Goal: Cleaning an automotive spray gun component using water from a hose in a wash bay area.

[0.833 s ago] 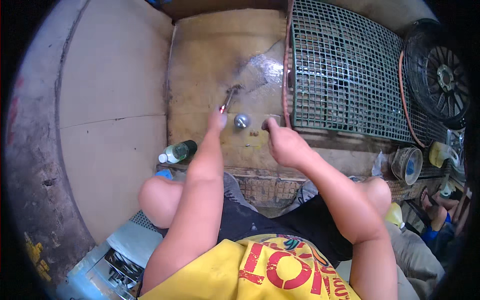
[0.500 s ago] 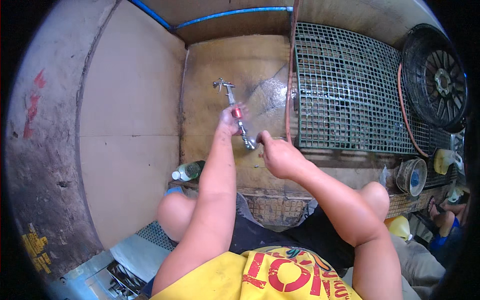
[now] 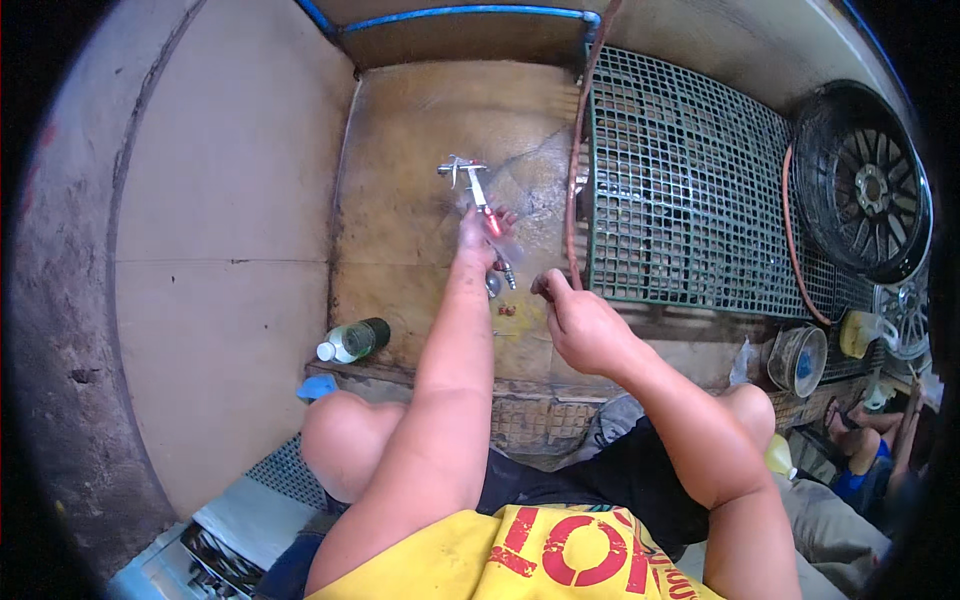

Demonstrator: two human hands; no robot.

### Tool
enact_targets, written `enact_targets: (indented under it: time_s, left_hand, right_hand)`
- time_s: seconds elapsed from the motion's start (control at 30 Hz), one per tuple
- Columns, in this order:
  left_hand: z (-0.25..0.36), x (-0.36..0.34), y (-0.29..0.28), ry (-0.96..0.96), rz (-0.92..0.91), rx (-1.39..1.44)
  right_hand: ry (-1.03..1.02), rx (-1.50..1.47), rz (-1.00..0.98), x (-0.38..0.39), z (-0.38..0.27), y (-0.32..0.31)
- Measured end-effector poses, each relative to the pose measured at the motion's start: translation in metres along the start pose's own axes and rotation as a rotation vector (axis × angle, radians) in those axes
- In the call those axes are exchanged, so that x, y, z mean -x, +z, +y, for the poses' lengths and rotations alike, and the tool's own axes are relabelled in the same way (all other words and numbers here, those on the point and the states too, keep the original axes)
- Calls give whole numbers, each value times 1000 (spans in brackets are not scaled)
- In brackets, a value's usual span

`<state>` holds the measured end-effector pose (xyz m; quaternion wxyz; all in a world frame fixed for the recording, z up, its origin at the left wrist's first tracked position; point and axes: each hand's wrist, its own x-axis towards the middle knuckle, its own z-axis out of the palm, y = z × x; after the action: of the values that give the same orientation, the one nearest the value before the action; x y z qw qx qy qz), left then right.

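My left hand is around the lower part of a silver spray gun, near a blurred red section. The gun's head points left, and a metal fitting sticks out below the hand. Beside that fitting is a small round silver part, partly hidden by my wrist. My right hand is closed in mid-air to the right of the fitting. Its fingers are pressed together at a dark tip, and what they pinch cannot be made out. Small reddish pieces lie on the stained brown board below.
A clear and green bottle lies at the left. To the right are a green plastic grating, a reddish hose and a black wheel rim. A bucket stands nearer, with a yellow jug. Another person's leg shows at far right.
The left hand has turned the spray gun, and its lower end now points more to the right. The right hand has moved slightly right and nearer, away from the fitting. The whole view has shifted a little.
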<state>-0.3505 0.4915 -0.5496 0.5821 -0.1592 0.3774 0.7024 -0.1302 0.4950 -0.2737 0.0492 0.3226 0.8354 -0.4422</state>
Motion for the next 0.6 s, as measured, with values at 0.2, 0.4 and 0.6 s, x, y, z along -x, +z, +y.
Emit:
enact_targets:
  time_s: [0.2, 0.4, 0.6]
  left_hand:
    - [11, -6, 0, 53, 73, 56]
    - [5, -6, 9, 41, 65, 10]
    - [8, -8, 4, -18, 88, 90]
  right_hand:
    - [16, -15, 26, -7, -6, -1]
    - [-56, -13, 9, -4, -8, 5]
    - [29, -6, 20, -11, -7, 0]
